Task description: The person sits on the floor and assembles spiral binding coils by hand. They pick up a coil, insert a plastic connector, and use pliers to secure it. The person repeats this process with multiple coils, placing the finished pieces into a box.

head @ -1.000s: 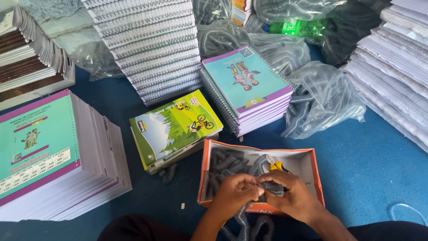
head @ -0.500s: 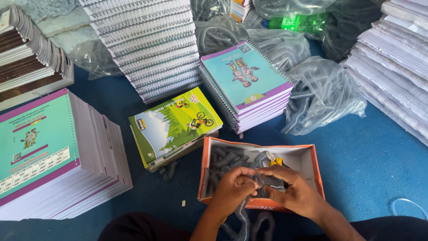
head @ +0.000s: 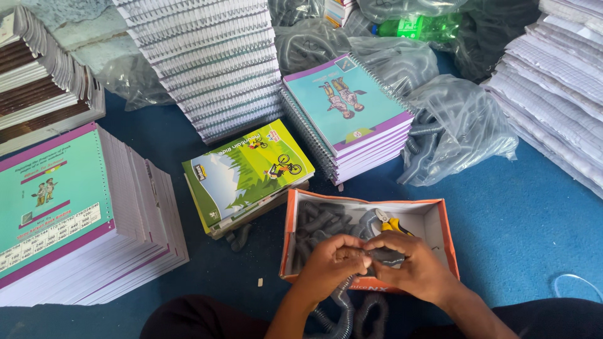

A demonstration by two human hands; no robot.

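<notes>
Gripping a grey spiral coil [head: 344, 307], left hand [head: 331, 263] and right hand [head: 411, 267] hold its length toward the person.

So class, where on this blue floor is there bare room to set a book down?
Bare blue floor lies right of the orange cardboard box, below the clear plastic bag of grey coils. The top is crowded with notebook stacks.
</notes>
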